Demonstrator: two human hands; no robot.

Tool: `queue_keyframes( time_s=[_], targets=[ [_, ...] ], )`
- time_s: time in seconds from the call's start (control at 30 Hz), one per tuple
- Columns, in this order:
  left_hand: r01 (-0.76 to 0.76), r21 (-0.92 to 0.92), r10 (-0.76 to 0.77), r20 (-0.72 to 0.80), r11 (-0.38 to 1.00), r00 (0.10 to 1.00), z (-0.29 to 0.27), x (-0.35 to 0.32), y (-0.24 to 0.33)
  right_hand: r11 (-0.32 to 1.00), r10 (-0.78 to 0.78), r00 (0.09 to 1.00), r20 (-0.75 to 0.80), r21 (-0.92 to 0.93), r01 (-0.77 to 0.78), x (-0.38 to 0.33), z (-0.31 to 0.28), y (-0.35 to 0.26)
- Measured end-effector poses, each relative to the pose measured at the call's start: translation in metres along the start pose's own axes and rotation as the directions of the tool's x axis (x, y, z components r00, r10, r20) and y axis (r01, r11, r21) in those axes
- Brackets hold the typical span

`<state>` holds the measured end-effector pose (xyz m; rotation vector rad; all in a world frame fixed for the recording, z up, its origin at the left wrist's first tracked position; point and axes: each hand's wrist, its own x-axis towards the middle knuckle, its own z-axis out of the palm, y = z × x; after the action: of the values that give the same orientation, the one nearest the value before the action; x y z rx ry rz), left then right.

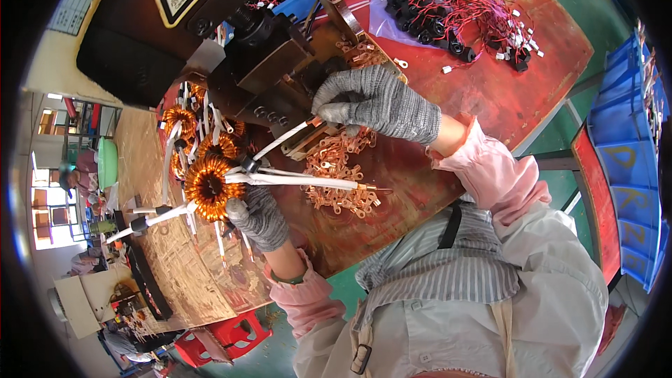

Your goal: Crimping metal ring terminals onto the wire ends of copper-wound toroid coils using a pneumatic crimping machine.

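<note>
My left hand [260, 220], in a grey knit glove, grips a toroidal coil [211, 186] wound with copper wire. White-sleeved leads stick out of it, one pointing right with bare wire at its tip. Another lead [281, 141] rises to my right hand [381, 103], gloved the same way. There my thumb and fingers pinch a small copper lug [316, 121] at that lead's end, partly hidden by the fingertips. Just beyond stands a dark metal press [262, 70], its tooling close to my right fingers. Loose copper lugs [339, 164] lie in a heap below this hand.
More coils [180, 122] with white leads crowd the wooden table [150, 161] at left. Red-wired black parts [455, 14] lie on plastic at the back right. Blue bins [626, 161] stand at far right, a red stool [234, 336] at lower left. People sit farther left.
</note>
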<state>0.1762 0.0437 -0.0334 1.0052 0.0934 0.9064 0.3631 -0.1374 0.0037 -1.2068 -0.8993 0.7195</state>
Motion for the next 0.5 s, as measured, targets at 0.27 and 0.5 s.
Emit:
queue_keyframes(
  time_s=[0.27, 0.5],
  targets=[
    [-0.027, 0.029, 0.029, -0.083, 0.999, 0.996, 0.012, 0.007, -0.002, 0.998, 0.059, 0.997, -0.043, 0.027, -0.058, 0.009, -0.009, -0.004],
    [0.092, 0.057, -0.086, -0.113, 0.994, 0.990, 0.002, 0.009, -0.006, 0.991, 0.136, 0.990, -0.025, 0.006, -0.136, 0.022, -0.017, 0.001]
  ],
)
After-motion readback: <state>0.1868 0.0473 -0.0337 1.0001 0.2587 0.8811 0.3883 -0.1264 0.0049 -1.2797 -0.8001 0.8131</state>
